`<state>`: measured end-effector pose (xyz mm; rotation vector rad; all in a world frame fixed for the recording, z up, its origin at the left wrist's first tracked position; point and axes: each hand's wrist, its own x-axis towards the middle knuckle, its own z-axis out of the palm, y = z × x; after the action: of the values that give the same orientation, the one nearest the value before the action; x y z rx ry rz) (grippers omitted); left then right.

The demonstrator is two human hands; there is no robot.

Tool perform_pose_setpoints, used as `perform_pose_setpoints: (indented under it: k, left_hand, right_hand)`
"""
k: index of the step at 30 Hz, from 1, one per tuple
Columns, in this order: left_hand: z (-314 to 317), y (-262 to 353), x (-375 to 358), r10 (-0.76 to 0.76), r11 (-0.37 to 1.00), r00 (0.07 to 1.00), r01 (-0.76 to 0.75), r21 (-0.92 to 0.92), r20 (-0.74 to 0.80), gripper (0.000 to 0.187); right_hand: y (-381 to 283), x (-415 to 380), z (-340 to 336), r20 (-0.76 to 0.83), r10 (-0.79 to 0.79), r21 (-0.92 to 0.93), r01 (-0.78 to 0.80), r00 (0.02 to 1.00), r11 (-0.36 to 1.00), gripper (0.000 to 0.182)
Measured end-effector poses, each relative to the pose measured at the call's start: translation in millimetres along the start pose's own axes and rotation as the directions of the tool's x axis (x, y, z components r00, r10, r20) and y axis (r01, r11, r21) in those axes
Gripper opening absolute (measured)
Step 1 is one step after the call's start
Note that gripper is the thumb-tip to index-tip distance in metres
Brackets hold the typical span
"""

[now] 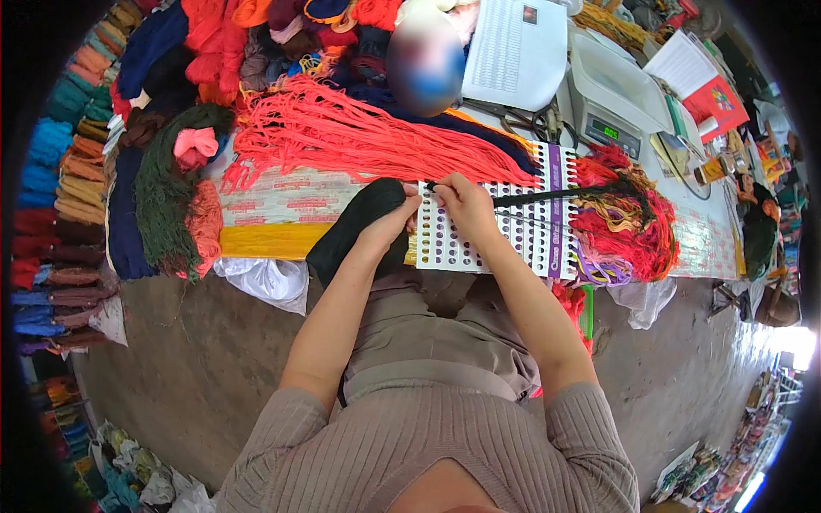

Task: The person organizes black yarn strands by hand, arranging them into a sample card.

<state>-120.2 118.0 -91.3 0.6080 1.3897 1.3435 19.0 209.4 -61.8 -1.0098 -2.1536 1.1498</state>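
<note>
My left hand (392, 229) is closed around a thick skein of black yarn (349, 224), which hangs over the table's front edge. Beside it, my right hand (468, 208) pinches a black strand at the upper left corner of a white card with rows of punched holes (534, 248). The fingertips of both hands are close together there, and the exact grip on the strand is partly hidden. A length of black yarn (560, 195) runs across the card to the right of my right hand. A purple printed strip (558, 175) marks the card's right side.
Coral-red yarn (342, 137) lies behind my hands. Mixed red and yellow yarn (629, 218) is heaped at right. Scissors (547, 124), a digital scale (611, 111) and a printed sheet (517, 51) sit farther back. Dark green yarn (175, 188) hangs at left.
</note>
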Motion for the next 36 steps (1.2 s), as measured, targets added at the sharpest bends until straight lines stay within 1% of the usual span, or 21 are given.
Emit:
perform_pose_setpoints:
  k: [3,5,7,9,11,13,15,18,19,20,21,22,23,24,26,27,29,30,32,33,36]
  left_hand:
    - [0,1,0,-0.009,1.0,1.0,0.009,-0.005,-0.01,0.007]
    - [-1,3,0,-0.003,0.998,0.999,0.006,-0.058,0.04,0.008]
    - [-2,5,1,0.004,0.996,0.998,0.002,-0.088,0.064,0.01]
    - [-5,9,5,-0.089,0.994,0.99,0.096,-0.058,0.108,0.013]
    - [-5,16,7,-0.083,0.994,0.99,0.091,-0.068,0.116,0.014]
    - [-5,21,9,-0.076,0.993,0.99,0.086,-0.078,0.123,0.015]
    - [-4,24,12,-0.142,0.989,0.975,0.147,-0.014,0.17,0.016]
    - [-3,23,19,-0.217,0.975,0.963,0.221,-0.011,0.157,0.02]
    - [-3,23,21,-0.213,0.976,0.964,0.218,-0.014,0.158,0.02]
    - [-3,23,22,-0.246,0.969,0.958,0.247,0.018,0.147,0.022]
    - [-3,23,23,-0.281,0.96,0.95,0.276,0.052,0.135,0.023]
    - [-4,18,26,-0.281,0.959,0.95,0.276,0.055,0.138,0.023]
    - [-8,9,30,-0.239,0.97,0.956,0.229,0.078,0.172,0.029]
    - [-12,-1,35,-0.197,0.979,0.958,0.18,0.099,0.207,0.034]
    - [-13,-10,41,-0.051,0.917,0.999,0.042,0.396,0.012,0.044]
    - [-15,-8,38,-0.05,0.919,0.999,0.042,0.392,0.011,0.044]
    - [-31,3,31,-0.1,0.916,0.982,0.153,0.371,-0.158,0.042]
    - [-42,3,29,0.03,0.961,0.999,-0.04,0.273,0.041,0.036]
    - [-34,7,19,0.025,0.999,1.0,-0.025,0.041,-0.011,0.028]
    - [-37,8,22,-0.034,0.998,0.997,0.031,0.049,0.063,0.025]
    - [-32,9,25,-0.091,0.987,0.996,0.088,0.131,0.02,0.025]
  right_hand:
    - [-1,0,1,-0.001,0.001,-0.051,-0.001,1.0,0.999,0.015]
    - [1,1,4,0.003,-0.012,-0.073,0.012,1.0,0.997,0.016]
    - [2,1,8,-0.053,-0.054,-0.166,0.044,0.997,0.985,0.016]
    - [0,3,8,-0.068,-0.058,-0.188,0.044,0.996,0.981,0.015]
    - [0,4,8,-0.084,-0.065,-0.209,0.046,0.994,0.977,0.015]
    - [-1,3,7,-0.059,-0.14,-0.247,0.121,0.988,0.961,0.015]
    - [-4,4,3,-0.034,-0.142,-0.231,0.13,0.989,0.964,0.015]
    - [-4,10,-2,0.055,-0.052,-0.178,0.06,0.997,0.982,0.015]
    - [2,18,-2,0.139,0.04,-0.105,-0.025,0.99,0.994,0.015]
    - [8,24,-1,0.227,0.126,-0.039,-0.12,0.966,0.992,0.016]
    - [13,30,-1,0.225,0.127,-0.038,-0.121,0.966,0.992,0.016]
    - [18,35,-2,0.302,0.134,-0.001,-0.14,0.944,0.99,0.016]
    - [21,38,-2,0.378,0.136,0.037,-0.161,0.916,0.986,0.017]
    - [13,35,-3,0.377,0.136,0.039,-0.162,0.916,0.986,0.017]
    - [-1,29,-5,0.271,0.171,-0.253,-0.102,0.947,0.962,0.026]
    - [2,29,-1,0.276,0.166,-0.321,-0.072,0.947,0.944,0.03]
    - [-2,27,-3,0.251,0.15,-0.338,-0.058,0.956,0.939,0.03]
    - [-5,24,-2,0.234,0.137,-0.351,-0.048,0.963,0.935,0.029]
    - [-6,22,-1,0.235,0.155,-0.358,-0.063,0.96,0.932,0.029]
    - [-5,23,0,0.222,0.132,-0.379,-0.039,0.966,0.925,0.028]
    - [-5,21,-1,0.192,0.111,-0.393,-0.027,0.975,0.919,0.027]
